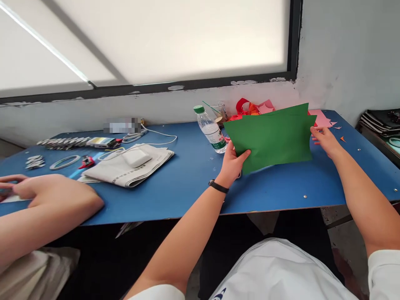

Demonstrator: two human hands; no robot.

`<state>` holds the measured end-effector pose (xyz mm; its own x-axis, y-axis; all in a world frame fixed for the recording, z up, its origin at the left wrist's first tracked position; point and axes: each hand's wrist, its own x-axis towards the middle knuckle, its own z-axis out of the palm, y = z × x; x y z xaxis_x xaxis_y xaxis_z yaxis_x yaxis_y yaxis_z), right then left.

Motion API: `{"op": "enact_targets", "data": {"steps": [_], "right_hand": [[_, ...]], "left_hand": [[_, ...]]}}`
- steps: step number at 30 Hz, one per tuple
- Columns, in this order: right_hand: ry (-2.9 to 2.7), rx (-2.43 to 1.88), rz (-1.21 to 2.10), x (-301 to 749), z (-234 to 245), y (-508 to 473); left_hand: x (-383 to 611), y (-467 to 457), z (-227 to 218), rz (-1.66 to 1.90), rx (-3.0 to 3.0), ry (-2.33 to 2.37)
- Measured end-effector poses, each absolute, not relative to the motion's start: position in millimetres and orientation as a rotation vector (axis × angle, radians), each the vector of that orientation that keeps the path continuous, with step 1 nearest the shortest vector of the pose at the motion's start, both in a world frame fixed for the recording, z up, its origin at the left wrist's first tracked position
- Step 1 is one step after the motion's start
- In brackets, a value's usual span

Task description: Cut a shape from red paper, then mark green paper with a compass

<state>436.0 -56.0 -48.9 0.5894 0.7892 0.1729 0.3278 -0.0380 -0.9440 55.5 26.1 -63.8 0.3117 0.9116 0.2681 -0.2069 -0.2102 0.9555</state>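
Note:
Green paper (275,141) is held up above the front right of the blue table, with what looks like a second edge showing along its top and right. My left hand (233,162) grips its lower left corner, thumb in front and the other fingers behind. At the right edge, my right hand (326,139) pinches the paper near its upper corner. Just behind the paper's left side stands a water bottle (212,131) with a green cap, tilted in view. Something small and partly hidden lies under my left hand.
Red and pink paper pieces (321,118) lie behind the green sheet. To the left are a folded newspaper (131,175), a white charger (136,157), a cable, a tape ring (64,162) and another person's arms (59,200). A dark stack (379,123) stands at right.

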Motion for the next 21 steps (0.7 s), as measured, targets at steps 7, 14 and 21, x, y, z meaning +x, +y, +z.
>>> {"op": "enact_targets", "data": {"steps": [7, 14, 21], "right_hand": [[-1.104, -1.354, 0.572, 408, -56, -49], [-1.119, -1.308, 0.408, 406, -52, -52], [-1.137, -1.364, 0.278, 407, -47, -58]], "left_hand": [[48, 37, -66, 1.221, 1.488, 0.711], [44, 39, -68, 1.302, 1.579, 0.707], [42, 43, -69, 1.420, 1.604, 0.734]]}}
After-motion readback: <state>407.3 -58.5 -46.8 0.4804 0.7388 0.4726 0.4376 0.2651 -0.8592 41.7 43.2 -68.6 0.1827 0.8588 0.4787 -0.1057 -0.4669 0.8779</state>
